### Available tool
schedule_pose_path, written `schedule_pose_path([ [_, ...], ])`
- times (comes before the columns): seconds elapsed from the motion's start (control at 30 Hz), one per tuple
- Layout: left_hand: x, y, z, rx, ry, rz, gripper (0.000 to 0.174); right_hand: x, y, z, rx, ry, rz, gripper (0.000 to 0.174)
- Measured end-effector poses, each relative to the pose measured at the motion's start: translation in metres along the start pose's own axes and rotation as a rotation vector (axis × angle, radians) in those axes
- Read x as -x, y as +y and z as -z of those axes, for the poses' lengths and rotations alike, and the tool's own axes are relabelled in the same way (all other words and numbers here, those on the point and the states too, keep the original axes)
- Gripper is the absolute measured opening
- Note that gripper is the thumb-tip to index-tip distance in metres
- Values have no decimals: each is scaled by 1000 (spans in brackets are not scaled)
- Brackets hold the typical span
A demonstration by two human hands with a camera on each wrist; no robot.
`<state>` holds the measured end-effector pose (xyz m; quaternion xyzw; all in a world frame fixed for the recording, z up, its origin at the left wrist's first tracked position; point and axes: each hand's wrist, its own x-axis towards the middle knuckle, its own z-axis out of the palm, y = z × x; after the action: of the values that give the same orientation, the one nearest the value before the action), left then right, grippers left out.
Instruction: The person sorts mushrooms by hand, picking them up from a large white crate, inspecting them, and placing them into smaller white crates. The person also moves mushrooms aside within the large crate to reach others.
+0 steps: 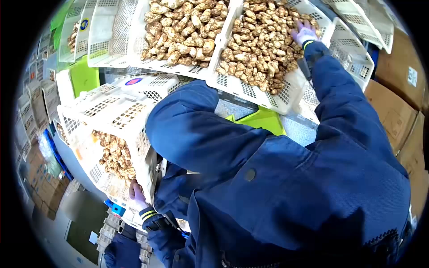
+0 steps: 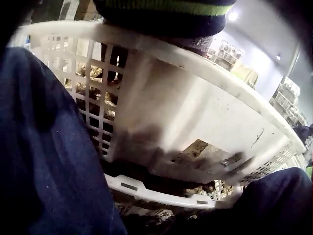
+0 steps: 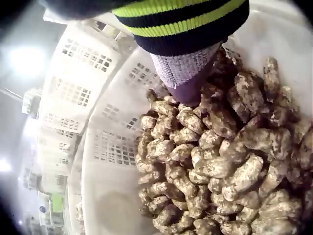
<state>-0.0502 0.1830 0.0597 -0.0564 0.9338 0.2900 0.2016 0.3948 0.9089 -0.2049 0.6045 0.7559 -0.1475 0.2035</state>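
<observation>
My right hand (image 1: pixel 305 33), in a purple glove, rests with fingers spread on knobbly brown tubers (image 1: pixel 263 40) in a white plastic crate (image 1: pixel 286 96). In the right wrist view, a striped cuff (image 3: pixel 186 24) and the glove's wrist (image 3: pixel 188 88) show above the tubers, with the fingers hidden. My left hand (image 1: pixel 137 193), also gloved, is at the rim of a tilted white crate (image 1: pixel 100 172) that holds more tubers (image 1: pixel 114 154). The left wrist view has its cuff (image 2: pixel 166 17) across the crate rim (image 2: pixel 161 46); I cannot tell whether its fingers grip anything.
Another white crate of tubers (image 1: pixel 183 33) stands beside the right one, with white crates (image 1: pixel 114 33) further left. Bright green crates (image 1: pixel 263 120) show below. Cardboard boxes (image 1: pixel 393 116) are stacked at the right. A person in dark clothes (image 1: pixel 123 252) is at the lower left.
</observation>
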Motion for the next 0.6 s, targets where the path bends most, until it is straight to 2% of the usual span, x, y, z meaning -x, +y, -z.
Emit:
schedule_pose_path([
  [0.07, 3, 2, -1, 14, -3, 19, 32, 27, -30, -28, 113, -2, -6, 62],
  [0.1, 4, 3, -2, 22, -9, 28, 31, 45, -31, -57, 79, 120, 42, 62],
  [0.13, 5, 1, -2, 34, -11, 8, 30, 110, -49, -38, 66, -120, 152, 62],
  [0.17, 5, 1, -3, 44, -16, -18, 29, 134, -55, -37, 193, -188, 251, 60],
  [0.2, 4, 0, -4, 41, 20, 11, 29, 150, -50, -51, 37, -242, 284, 59],
  [0.23, 3, 0, -5, 41, 59, 39, 28, 167, -52, -47, -19, -303, 417, 56],
  [0.27, 2, 1, -2, 74, -17, 44, 29, 172, -47, -65, -279, -383, 532, 51],
  [0.3, 5, 3, -1, 83, -24, 41, 29, 185, -58, -61, -294, -307, 507, 43],
  [0.37, 9, 7, -7, 107, -36, 33, 29, 168, -81, -60, -335, -173, 607, 37],
  [0.4, 10, 12, -7, 21, -4, 63, 30, 163, -102, -37, -338, -233, 496, 34],
  [0.5, -1, -6, -5, 70, 20, -9, 31, 126, -142, -54, -307, -35, 563, 39],
  [0.57, 8, 8, -3, -1, -30, 67, 32, 119, -166, -67, -98, -85, 538, 47],
  [0.6, 6, 3, -3, 36, -7, 64, 32, 122, -177, -72, -21, -41, 526, 38],
])
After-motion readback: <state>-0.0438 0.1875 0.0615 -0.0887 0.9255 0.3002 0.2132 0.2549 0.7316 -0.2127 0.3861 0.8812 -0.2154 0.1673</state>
